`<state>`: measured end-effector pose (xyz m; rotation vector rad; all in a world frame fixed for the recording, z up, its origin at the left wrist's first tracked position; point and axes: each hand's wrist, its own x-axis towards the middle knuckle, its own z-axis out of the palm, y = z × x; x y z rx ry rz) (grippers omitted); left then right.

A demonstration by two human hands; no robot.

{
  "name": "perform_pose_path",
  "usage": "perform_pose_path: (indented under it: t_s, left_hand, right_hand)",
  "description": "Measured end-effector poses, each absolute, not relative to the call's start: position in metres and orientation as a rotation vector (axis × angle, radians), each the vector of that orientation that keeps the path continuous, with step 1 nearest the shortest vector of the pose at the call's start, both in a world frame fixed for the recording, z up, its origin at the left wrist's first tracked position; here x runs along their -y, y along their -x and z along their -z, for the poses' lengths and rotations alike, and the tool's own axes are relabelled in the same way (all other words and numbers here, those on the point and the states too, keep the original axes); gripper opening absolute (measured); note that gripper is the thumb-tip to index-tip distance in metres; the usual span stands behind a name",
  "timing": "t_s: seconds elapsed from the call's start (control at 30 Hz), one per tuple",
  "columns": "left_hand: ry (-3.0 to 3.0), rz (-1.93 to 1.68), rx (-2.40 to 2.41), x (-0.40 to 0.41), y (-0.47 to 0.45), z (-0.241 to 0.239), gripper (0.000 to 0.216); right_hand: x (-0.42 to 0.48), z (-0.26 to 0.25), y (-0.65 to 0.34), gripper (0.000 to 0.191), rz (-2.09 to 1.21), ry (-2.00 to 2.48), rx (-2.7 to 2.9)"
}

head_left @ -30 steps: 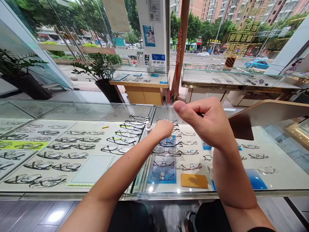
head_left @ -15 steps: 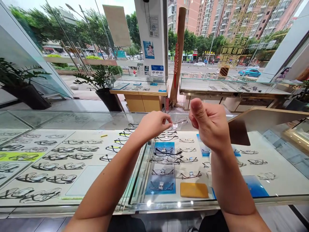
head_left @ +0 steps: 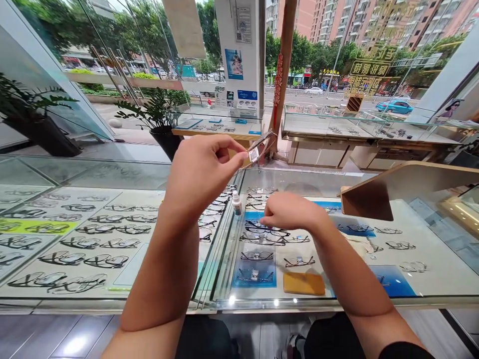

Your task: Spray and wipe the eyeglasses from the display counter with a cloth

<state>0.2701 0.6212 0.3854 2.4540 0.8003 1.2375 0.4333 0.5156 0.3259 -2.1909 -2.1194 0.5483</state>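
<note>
**Head view: glasses held up over the display counter**

Head-camera frame, centre: a thin-rimmed pair of glasses (head_left: 261, 148) is held up by the left hand (head_left: 202, 172), pinched between thumb and fingertips at one end, with a small white tag seen on the frame. The glasses are raised above the glass counter (head_left: 299, 179), just above the middle of the frame, against the background of a wooden pillar (head_left: 284, 60).

Lower and right of centre, the right hand (head_left: 290, 212) is lowered to the counter top, fingers curled down over a dark-framed pair of spectacles (head_left: 267, 230) lying on a blue mat (head_left: 258, 274). Whether anything is actually gripped there cannot be told; the fingertips are hidden by the knuckles.

A small white dropper bottle (head_left: 236, 203) is stood just left of the right hand. An orange cloth (head_left: 304, 282) is laid at the lower centre, near the counter's front edge. Rows of spectacles (head_left: 86, 244) are set out under the glass at the left of the frame. A potted plant (head_left: 159, 112) is seen at the upper left, beyond the counter.
</note>
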Motion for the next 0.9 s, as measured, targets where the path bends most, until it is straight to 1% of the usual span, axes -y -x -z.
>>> perform_pose_path:
  t_s: [0.1,0.23,0.63,0.9]
  left_hand:
    - [-2.463,-1.2,-0.77,-0.622,-0.266,-0.387,0.013]
    - [-2.414,-1.199,-0.751,-0.624,-0.262,-0.389,0.011]
    - [-2.407,-1.147,-0.808,-0.622,-0.257,-0.393,0.014]
    - [-2.298,-1.159,-0.745,-0.626,-0.258,-0.39,0.008]
  right_hand:
    - [-0.537,-0.306,-0.429,0.031,-0.709,2.268,2.253]
    - [-0.55,-0.292,-0.424,0.024,-0.732,2.352,2.344]
    - [-0.565,-0.275,-0.429,0.026,-0.891,2.411,2.365]
    - [-0.567,-0.274,-0.439,0.026,-0.784,2.305,2.407]
